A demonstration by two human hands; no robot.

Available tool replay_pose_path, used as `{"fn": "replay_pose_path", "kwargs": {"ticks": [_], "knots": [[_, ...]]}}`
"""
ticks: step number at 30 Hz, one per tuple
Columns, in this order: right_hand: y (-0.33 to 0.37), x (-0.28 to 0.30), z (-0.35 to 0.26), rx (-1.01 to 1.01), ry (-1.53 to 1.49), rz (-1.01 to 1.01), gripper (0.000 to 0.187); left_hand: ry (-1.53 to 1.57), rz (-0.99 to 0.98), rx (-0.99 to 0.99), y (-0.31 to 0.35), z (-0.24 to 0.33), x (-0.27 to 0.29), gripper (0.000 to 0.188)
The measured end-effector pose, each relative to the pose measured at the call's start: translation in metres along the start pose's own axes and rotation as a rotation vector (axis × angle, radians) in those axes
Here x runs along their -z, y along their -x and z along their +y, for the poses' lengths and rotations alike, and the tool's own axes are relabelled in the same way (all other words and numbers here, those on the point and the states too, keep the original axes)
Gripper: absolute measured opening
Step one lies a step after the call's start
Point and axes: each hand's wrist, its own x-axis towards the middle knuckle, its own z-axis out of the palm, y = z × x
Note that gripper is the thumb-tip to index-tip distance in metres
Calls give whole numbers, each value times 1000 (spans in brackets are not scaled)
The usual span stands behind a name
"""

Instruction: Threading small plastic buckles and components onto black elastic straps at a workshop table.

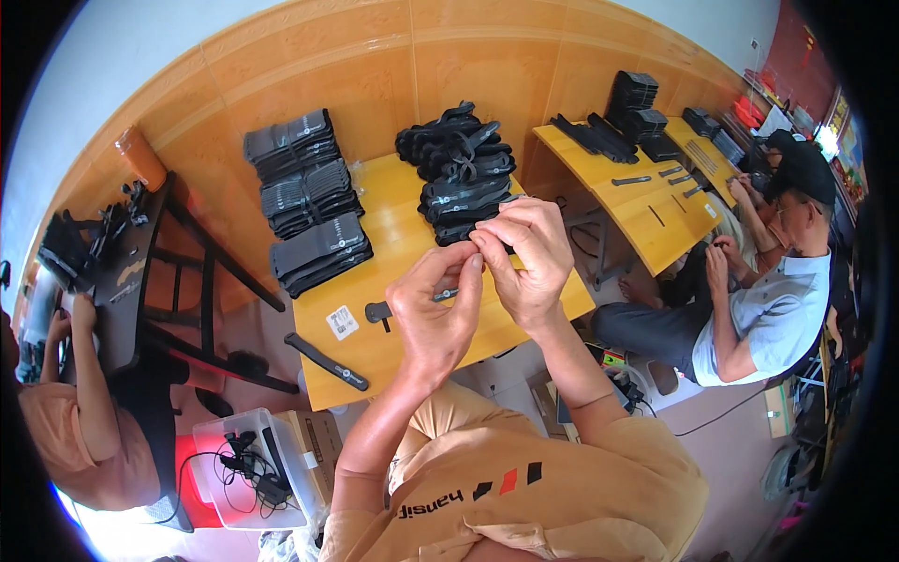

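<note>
My left hand [433, 304] and my right hand [531, 264] are raised over the yellow table, fingertips pinched together and touching. Whatever lies between them is too small or too hidden to name. Below the left hand, a dark strap piece [378, 313] shows on the tabletop, partly covered by the hand. A single black strap [328, 362] with a pale print lies near the table's front left corner. Beyond the hands stands a heap of bundled black straps [459, 161]. To its left are tied stacks of folded black fabric pieces [314, 187].
The yellow table [379, 187] carries a white label [343, 322]. On the right, another yellow table [646, 211] holds black straps, with a seated person [763, 309] beside it. At left, another person works at a dark table [131, 281]. A plastic bin [217, 482] with cables stands below.
</note>
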Motion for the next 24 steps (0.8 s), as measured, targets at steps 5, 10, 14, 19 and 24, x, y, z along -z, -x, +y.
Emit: {"fn": "replay_pose_path", "kwargs": {"ticks": [5,10,14,19,24], "knots": [[2,-2,0,41,64,-26,16,-183,11,-129,-1,1,1,9],[6,-3,0,28,107,-31,16,-370,13,-259,-4,-4,3,8],[6,-3,-2,38,84,-46,15,-495,-35,-348,-8,-7,6,12],[8,-3,-3,-3,63,-75,13,-569,-66,-436,-12,-11,7,14],[11,-4,-2,-47,19,-77,14,-567,-66,-470,-11,-15,8,15]]}}
